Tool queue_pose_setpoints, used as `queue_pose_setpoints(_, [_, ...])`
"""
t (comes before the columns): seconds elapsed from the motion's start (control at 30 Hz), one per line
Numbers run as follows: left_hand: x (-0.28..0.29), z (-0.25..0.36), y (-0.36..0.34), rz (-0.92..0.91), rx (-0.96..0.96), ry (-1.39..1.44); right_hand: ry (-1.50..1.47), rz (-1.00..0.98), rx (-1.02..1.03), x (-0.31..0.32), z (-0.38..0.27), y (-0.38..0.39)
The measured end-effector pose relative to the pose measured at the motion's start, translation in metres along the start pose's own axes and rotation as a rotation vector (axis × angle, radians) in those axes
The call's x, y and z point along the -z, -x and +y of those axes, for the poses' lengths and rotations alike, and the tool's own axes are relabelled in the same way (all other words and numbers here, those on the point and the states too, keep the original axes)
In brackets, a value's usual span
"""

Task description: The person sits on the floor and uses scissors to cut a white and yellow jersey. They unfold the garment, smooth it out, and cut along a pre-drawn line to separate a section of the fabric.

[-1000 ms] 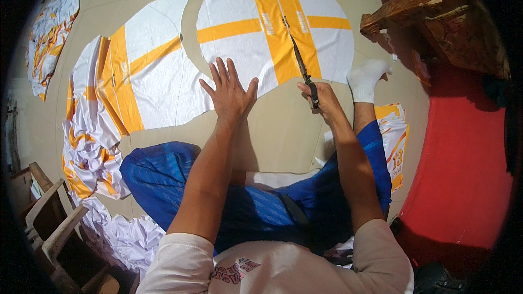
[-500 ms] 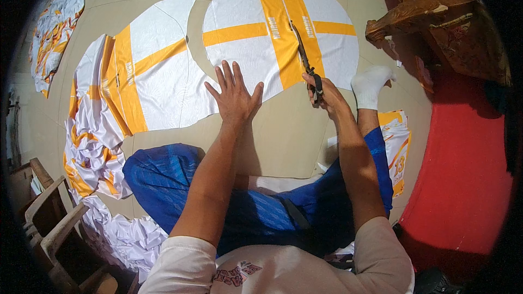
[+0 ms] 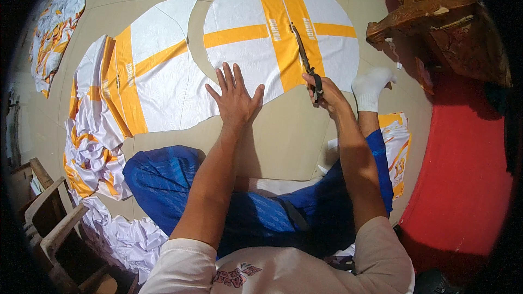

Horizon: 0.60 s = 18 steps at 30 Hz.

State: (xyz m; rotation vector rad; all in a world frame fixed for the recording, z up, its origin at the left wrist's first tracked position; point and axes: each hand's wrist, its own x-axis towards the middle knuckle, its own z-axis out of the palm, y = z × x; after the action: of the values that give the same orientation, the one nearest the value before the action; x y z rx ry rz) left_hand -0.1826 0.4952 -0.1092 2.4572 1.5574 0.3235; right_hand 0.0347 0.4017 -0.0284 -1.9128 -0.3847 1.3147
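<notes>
A white cloth panel with orange bands (image 3: pixel 229 8) lies flat on the tiled floor (image 3: pixel 278 136) ahead of me. My left hand (image 3: pixel 234 100) rests palm down with fingers spread at its lower-left edge. My right hand (image 3: pixel 327 92) grips large dark scissors (image 3: pixel 300 43), whose blades reach up along the orange middle band to about the panel's centre. A second white and orange panel (image 3: pixel 158 92) lies to the left, its left part folded and bunched. My white-socked foot (image 3: pixel 370 81) is beside the right edge of the cut panel.
Heaps of printed cloth (image 3: pixel 54 35) and white cloth (image 3: pixel 120 239) lie on the left, a printed cloth stack (image 3: pixel 397 136) by my right leg. Carved wooden furniture (image 3: pixel 436 22) stands upper right, a red mat (image 3: pixel 463 174) right, a wooden frame (image 3: pixel 54 223) lower left.
Over the last second the panels and both hands appear slightly lower in the picture. The scissors still lie along the middle band in my right hand; my left hand stays spread.
</notes>
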Motion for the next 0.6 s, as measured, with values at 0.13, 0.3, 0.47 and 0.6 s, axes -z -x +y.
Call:
queue_pose_setpoints(0.13, [0.003,0.002,0.000,-0.017,0.008,0.025,-0.022,-0.022,-0.001,0.000,-0.010,-0.006])
queue_pose_setpoints(0.3, [0.000,-0.001,-0.001,-0.030,0.009,-0.002,0.036,-0.051,-0.009,0.000,-0.020,-0.009])
queue_pose_setpoints(0.47, [0.002,0.001,-0.001,-0.038,0.016,0.010,-0.031,0.016,0.027,-0.007,-0.014,-0.014])
queue_pose_setpoints(0.6, [0.003,0.002,0.000,-0.060,0.029,0.016,-0.004,0.036,0.053,-0.009,-0.014,-0.012])
